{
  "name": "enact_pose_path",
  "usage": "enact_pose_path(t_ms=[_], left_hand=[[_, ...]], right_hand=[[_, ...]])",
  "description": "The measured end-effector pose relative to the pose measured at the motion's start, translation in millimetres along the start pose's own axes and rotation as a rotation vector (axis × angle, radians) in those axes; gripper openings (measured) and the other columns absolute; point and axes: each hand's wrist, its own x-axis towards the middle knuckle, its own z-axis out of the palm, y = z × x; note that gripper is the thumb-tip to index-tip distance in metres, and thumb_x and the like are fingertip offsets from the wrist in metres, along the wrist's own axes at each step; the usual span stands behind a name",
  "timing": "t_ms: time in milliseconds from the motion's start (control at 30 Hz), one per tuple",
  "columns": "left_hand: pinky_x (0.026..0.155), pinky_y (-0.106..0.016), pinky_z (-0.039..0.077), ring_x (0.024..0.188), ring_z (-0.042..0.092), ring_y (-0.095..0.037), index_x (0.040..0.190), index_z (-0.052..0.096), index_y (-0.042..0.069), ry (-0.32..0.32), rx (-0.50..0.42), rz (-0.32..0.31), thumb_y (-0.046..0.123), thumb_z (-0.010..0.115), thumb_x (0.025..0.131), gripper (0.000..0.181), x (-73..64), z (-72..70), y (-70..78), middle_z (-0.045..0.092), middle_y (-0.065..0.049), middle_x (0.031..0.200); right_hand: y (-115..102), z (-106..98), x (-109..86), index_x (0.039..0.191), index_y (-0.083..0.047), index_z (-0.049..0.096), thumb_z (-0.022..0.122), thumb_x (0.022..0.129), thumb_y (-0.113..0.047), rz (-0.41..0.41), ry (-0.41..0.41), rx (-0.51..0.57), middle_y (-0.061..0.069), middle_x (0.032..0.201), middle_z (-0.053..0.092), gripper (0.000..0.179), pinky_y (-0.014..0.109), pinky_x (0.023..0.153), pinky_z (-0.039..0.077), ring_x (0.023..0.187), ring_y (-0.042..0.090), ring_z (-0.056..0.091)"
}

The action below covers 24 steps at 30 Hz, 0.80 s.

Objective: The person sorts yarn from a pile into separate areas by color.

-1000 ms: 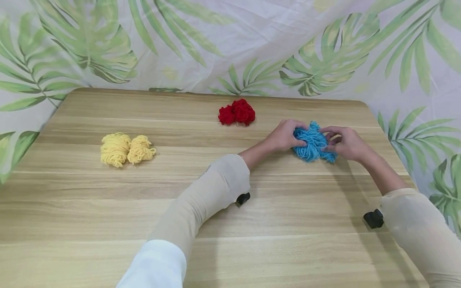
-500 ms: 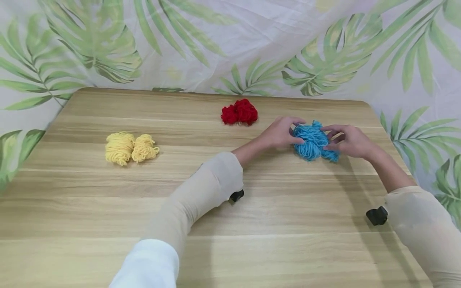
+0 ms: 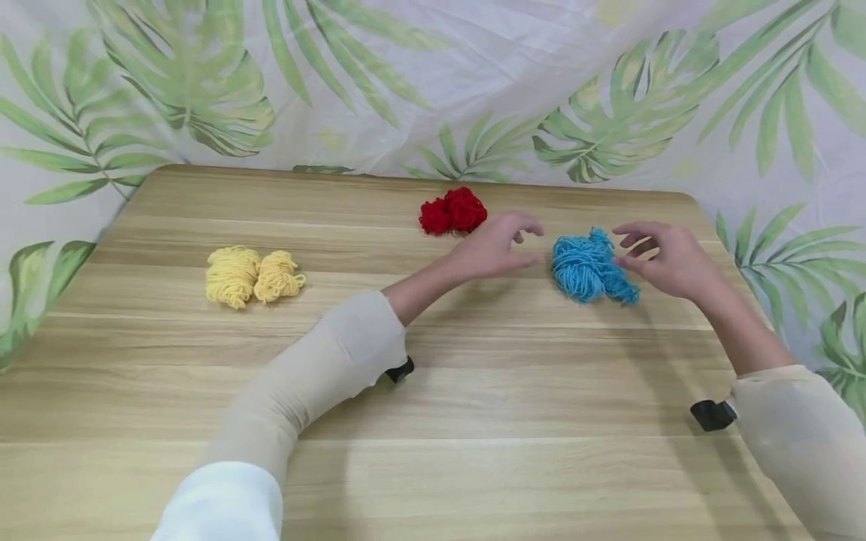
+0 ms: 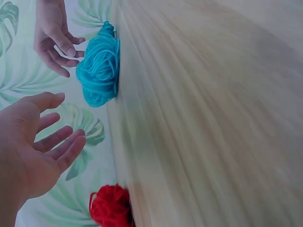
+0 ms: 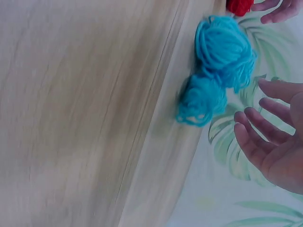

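A bundle of blue yarn point(image 3: 583, 269) lies on the right side of the table, pinched into a larger and a smaller lump. My left hand point(image 3: 497, 244) is apart from it on the left, fingers spread loosely and holding nothing. Just off the blue yarn's right side is my right hand point(image 3: 666, 259), fingers relaxed and parted. The right wrist view shows a gap between the blue yarn point(image 5: 222, 56) and the right hand point(image 5: 277, 132). In the left wrist view, the left hand point(image 4: 42, 142) is bare-palmed, with red yarn point(image 4: 112, 205) below it.
Red yarn point(image 3: 455, 211) lies near the table's back edge, beyond the left hand. A bundle of yellow yarn point(image 3: 252, 276) is on the left side. A leaf-patterned cloth point(image 3: 379, 83) hangs behind the wood-grain table point(image 3: 473, 451).
Both hands have let go of the blue yarn. The left hand has moved away to the left; the right hand has drawn back slightly to the right. The blue yarn stays on the table.
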Motion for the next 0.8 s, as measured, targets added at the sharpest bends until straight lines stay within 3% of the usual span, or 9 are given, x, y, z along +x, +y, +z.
enact_pose_path(t_ms=[167, 333, 467, 533, 633, 700, 800], left_hand=[[0.098, -0.032, 0.054, 0.117, 0.064, -0.030, 0.132, 0.067, 0.001, 0.030, 0.028, 0.000, 0.018, 0.073, 0.097, 0.039, -21.2, -12.8, -6.4, 0.066, -0.012, 0.134], [0.099, -0.034, 0.054, 0.113, 0.066, -0.032, 0.126, 0.069, -0.004, 0.049, 0.075, 0.029, 0.014, 0.075, 0.096, 0.036, -44.8, -23.1, -12.3, 0.070, -0.016, 0.126], [0.099, -0.038, 0.055, 0.111, 0.067, -0.034, 0.124, 0.070, -0.006, 0.052, 0.137, 0.024, 0.012, 0.077, 0.094, 0.035, -63.6, -32.7, -18.1, 0.071, -0.018, 0.123], [0.098, -0.039, 0.055, 0.111, 0.067, -0.033, 0.124, 0.070, -0.005, 0.047, 0.180, 0.001, 0.013, 0.077, 0.095, 0.036, -72.6, -38.1, -21.7, 0.071, -0.018, 0.124], [0.096, -0.042, 0.056, 0.111, 0.067, -0.033, 0.124, 0.070, -0.004, 0.050, 0.249, -0.031, 0.013, 0.076, 0.095, 0.034, -87.2, -47.3, -27.1, 0.070, -0.018, 0.123], [0.095, -0.044, 0.057, 0.112, 0.068, -0.035, 0.123, 0.071, -0.004, 0.064, 0.293, -0.043, 0.012, 0.076, 0.094, 0.033, -97.5, -53.3, -30.5, 0.070, -0.019, 0.123], [0.096, -0.051, 0.056, 0.111, 0.069, -0.038, 0.118, 0.072, -0.006, 0.105, 0.381, -0.039, 0.011, 0.078, 0.093, 0.031, -114.5, -63.6, -36.0, 0.071, -0.022, 0.120]], right_hand=[[-8.8, 7.8, 0.7, 0.132, 0.009, 0.063, 0.071, 0.098, -0.009, -0.078, 0.038, 0.028, 0.029, 0.109, 0.070, 0.039, 0.007, 0.067, 0.047, 0.095, 0.044, 0.070], [-14.8, 17.6, 0.2, 0.127, 0.010, 0.067, 0.073, 0.097, -0.007, -0.147, 0.077, 0.042, 0.023, 0.103, 0.074, 0.035, 0.005, 0.071, 0.048, 0.091, 0.024, 0.070], [-18.8, 23.6, -2.6, 0.122, 0.010, 0.070, 0.074, 0.096, -0.006, -0.218, 0.100, 0.031, 0.021, 0.103, 0.076, 0.031, 0.007, 0.075, 0.049, 0.089, 0.020, 0.070], [-20.8, 25.4, -4.4, 0.120, 0.008, 0.072, 0.073, 0.096, -0.007, -0.242, 0.107, 0.011, 0.020, 0.105, 0.076, 0.028, 0.015, 0.079, 0.053, 0.091, 0.025, 0.071], [-22.9, 26.6, -6.7, 0.119, 0.007, 0.073, 0.072, 0.098, -0.010, -0.261, 0.110, -0.011, 0.022, 0.109, 0.075, 0.027, 0.038, 0.088, 0.057, 0.099, 0.034, 0.071], [-23.7, 26.4, -7.6, 0.119, 0.007, 0.073, 0.072, 0.099, -0.013, -0.265, 0.112, -0.021, 0.023, 0.113, 0.074, 0.029, 0.055, 0.094, 0.054, 0.107, 0.041, 0.069], [-24.3, 25.0, -9.3, 0.122, 0.007, 0.072, 0.069, 0.101, -0.020, -0.242, 0.106, -0.043, 0.026, 0.119, 0.072, 0.034, 0.065, 0.100, 0.047, 0.118, 0.048, 0.063]])
